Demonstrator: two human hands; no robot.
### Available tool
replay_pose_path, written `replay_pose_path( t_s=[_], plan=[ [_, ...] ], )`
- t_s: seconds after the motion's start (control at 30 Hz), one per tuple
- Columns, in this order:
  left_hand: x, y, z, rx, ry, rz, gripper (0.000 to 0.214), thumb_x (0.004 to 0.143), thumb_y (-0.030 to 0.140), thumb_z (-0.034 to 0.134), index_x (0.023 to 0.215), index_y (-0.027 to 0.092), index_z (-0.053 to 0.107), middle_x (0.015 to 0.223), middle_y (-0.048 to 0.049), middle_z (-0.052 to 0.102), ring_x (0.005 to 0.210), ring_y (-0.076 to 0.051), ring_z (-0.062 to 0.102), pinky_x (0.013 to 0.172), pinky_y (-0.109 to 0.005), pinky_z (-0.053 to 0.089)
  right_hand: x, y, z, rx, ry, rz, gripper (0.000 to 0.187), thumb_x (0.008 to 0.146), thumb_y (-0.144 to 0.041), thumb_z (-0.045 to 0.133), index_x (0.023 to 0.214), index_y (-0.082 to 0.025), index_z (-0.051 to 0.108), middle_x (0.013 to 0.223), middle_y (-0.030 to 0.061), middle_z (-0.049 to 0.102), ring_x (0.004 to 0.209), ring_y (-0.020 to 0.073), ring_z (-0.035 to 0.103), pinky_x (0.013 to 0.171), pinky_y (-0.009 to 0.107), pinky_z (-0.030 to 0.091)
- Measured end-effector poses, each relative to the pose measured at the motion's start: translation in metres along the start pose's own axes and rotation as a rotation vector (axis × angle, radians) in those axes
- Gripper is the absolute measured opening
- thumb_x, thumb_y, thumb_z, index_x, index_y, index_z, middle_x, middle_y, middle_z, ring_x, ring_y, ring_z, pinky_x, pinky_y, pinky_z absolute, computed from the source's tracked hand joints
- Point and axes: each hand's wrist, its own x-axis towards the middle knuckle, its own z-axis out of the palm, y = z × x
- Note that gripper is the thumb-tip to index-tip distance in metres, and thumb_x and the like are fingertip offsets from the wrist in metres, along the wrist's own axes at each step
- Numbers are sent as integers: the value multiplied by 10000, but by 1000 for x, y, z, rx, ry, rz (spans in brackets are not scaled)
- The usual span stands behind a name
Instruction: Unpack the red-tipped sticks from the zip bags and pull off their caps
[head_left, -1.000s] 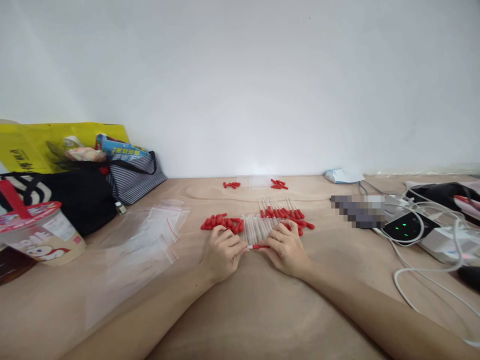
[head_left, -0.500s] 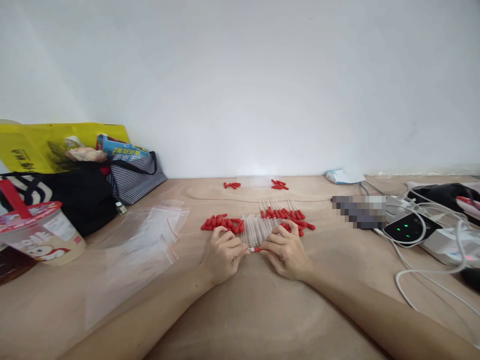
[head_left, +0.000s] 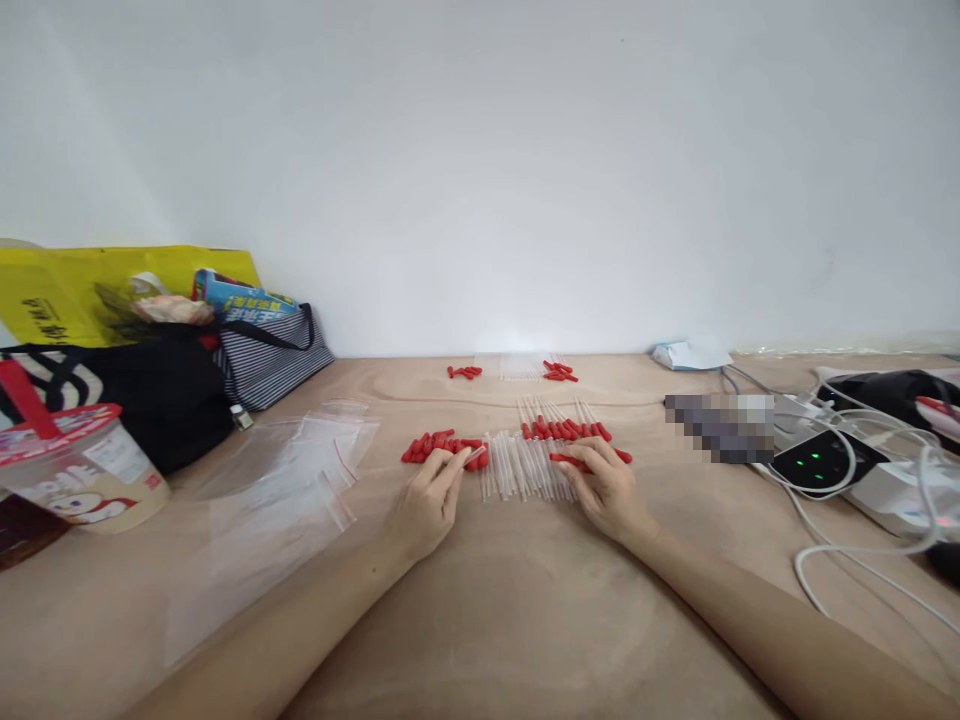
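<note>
A row of thin clear tubes (head_left: 517, 472) lies on the wooden table (head_left: 480, 620) in front of me. A heap of loose red caps (head_left: 439, 445) sits to its left, and several capped tubes (head_left: 566, 428) lie fanned out behind it on the right. My left hand (head_left: 426, 502) reaches to the edge of the red caps, its fingertips pinched on a thin clear tube. My right hand (head_left: 609, 487) rests at the right end of the row, with its fingers closed on a red-capped tube (head_left: 566, 459) held low over the pile.
Clear zip bags (head_left: 285, 490) lie to the left, beside a drink cup (head_left: 75, 470), a black bag (head_left: 157, 390) and a striped bag (head_left: 270, 355). More caps and tubes (head_left: 517, 370) lie near the wall. Chargers and white cables (head_left: 847, 470) crowd the right side.
My hands were together at the near edge of the row, joining a red cap and a tube. They have moved apart: the left to the caps, the right to the capped pile.
</note>
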Motion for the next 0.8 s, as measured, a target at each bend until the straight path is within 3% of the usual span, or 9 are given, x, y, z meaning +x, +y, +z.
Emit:
replay_pose_path(
  t_s=[0.1,0.2,0.37,0.47,0.67,0.8],
  plan=[
    [4,-3,6,-48,77,15,333,866,135,340,1161,126,493,800,-53,498,716,-116,521,670,-230,461,4,9,-2,38,59,50,198,826,-233,432,956,-204,578,848,71,544,799,171,551,694,311,459],
    [8,-4,11,-88,200,16,278,847,129,399,1060,178,571,745,-23,514,671,-103,526,638,-222,467,5,21,-9,28,81,130,240,814,-254,431,1003,-205,571,892,79,551,813,179,555,705,329,469],
    [18,-1,20,-69,313,-37,208,822,147,460,977,177,595,736,-22,582,666,-114,568,655,-241,486,4,43,-26,-58,108,439,297,754,-388,483,926,-159,562,824,69,594,709,175,551,567,284,447],
    [24,2,28,-44,299,-48,186,820,154,458,937,160,601,743,-35,617,684,-130,587,667,-256,494,5,54,-35,-130,66,586,282,704,-431,519,785,-171,588,762,59,617,696,184,551,563,276,413],
    [30,2,41,-51,172,41,195,835,159,431,817,172,626,735,-36,627,707,-142,595,673,-278,498,7,67,-44,-173,54,822,280,666,-429,533,736,-165,597,727,59,637,652,177,570,561,269,395],
    [29,1,40,-71,99,113,149,822,223,492,803,178,632,750,-36,620,713,-141,581,674,-271,497,6,71,-47,-224,-8,895,240,624,-410,569,652,-174,600,638,44,634,580,167,562,512,259,372]
  ],
)
